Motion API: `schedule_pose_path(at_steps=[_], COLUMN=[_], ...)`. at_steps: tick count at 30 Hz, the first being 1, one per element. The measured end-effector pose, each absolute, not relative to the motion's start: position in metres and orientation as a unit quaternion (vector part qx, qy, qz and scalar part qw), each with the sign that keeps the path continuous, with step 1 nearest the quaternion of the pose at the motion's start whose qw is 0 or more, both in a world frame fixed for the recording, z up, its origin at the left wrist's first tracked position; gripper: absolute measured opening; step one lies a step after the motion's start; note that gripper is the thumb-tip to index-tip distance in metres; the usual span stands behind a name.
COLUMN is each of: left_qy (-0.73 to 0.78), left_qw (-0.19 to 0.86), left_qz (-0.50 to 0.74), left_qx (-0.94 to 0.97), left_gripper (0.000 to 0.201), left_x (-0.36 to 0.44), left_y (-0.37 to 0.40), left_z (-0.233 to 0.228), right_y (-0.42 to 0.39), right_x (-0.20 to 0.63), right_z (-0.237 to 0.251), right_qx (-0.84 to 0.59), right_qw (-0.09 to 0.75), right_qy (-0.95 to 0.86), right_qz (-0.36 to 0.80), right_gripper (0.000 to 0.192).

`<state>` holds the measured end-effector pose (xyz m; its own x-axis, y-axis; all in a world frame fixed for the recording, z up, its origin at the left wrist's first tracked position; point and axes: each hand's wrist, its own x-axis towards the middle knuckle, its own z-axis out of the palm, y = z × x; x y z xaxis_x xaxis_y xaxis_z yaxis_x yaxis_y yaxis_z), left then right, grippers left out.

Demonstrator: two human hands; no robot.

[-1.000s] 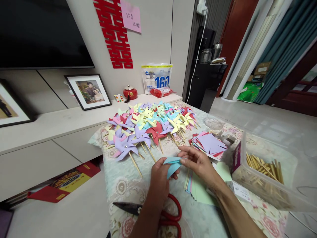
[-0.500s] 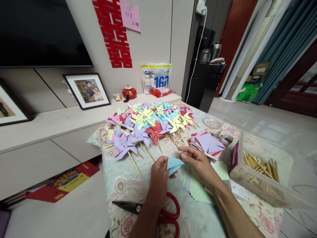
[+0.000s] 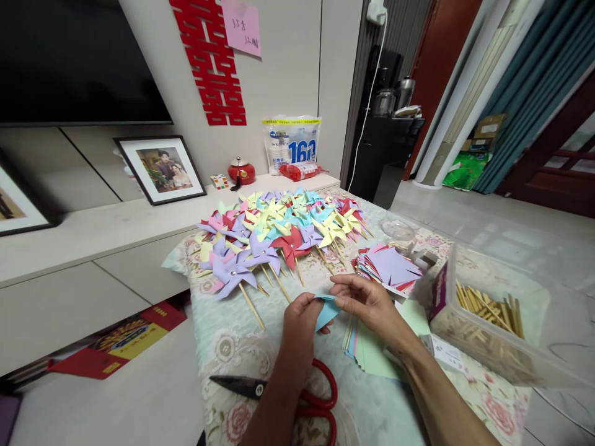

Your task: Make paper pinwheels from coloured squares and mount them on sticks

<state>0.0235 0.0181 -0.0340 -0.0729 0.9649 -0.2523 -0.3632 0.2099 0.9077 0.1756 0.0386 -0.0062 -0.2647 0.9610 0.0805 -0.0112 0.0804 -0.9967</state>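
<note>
A folded light-blue paper [image 3: 325, 313] is pinched between my left hand [image 3: 299, 331] and my right hand [image 3: 369, 303], just above the flowered tablecloth [image 3: 232, 347]. Beyond my hands lies a big heap of paper pinwheels [image 3: 279, 232] on wooden sticks. A fanned stack of cut coloured squares [image 3: 390, 266] sits just right of my right hand. Under my right wrist lies a pile of pastel paper sheets [image 3: 372, 353]. Red-handled scissors [image 3: 297, 396] rest on the cloth beneath my left forearm.
A clear plastic box of wooden sticks [image 3: 488, 316] stands at the right. A small clear dish [image 3: 398, 230] sits behind the squares. Along the left runs a low white cabinet [image 3: 93, 248] with framed photos [image 3: 160, 168], a red pot [image 3: 240, 171] and a plastic bag [image 3: 290, 144].
The blue paper has been folded smaller between my fingers. My right-hand fingers have slid closer to my left thumb.
</note>
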Motion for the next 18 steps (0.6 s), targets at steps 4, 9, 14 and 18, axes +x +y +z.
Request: schedule_pose_path(at_steps=[4,9,14,18], left_qy=[0.484,0.474,0.474,0.456], left_qw=[0.602,0.605,0.597,0.591], left_qz=[0.546,0.548,0.555,0.580], left_qx=[0.325,0.329,0.332,0.326], left_gripper=[0.010,0.007,0.009,0.033], left_x=[0.0231,0.0227,0.0228,0.0224], left_y=[0.0185,0.0181,0.0164,0.0157], left_z=[-0.0357,-0.0351,-0.0341,-0.0332], right_y=[0.0392,0.0385,0.0382,0.0378], right_x=[0.1761,0.1770,0.1751,0.1731], right_z=[-0.0051,-0.0013,-0.0015,-0.0025], right_qx=[-0.385,-0.385,-0.399,-0.405], right_qw=[0.443,0.433,0.431,0.431], right_qy=[-0.555,-0.542,-0.550,-0.553], right_qz=[0.590,0.608,0.594,0.586], right_gripper=[0.040,0.042,0.041,0.041])
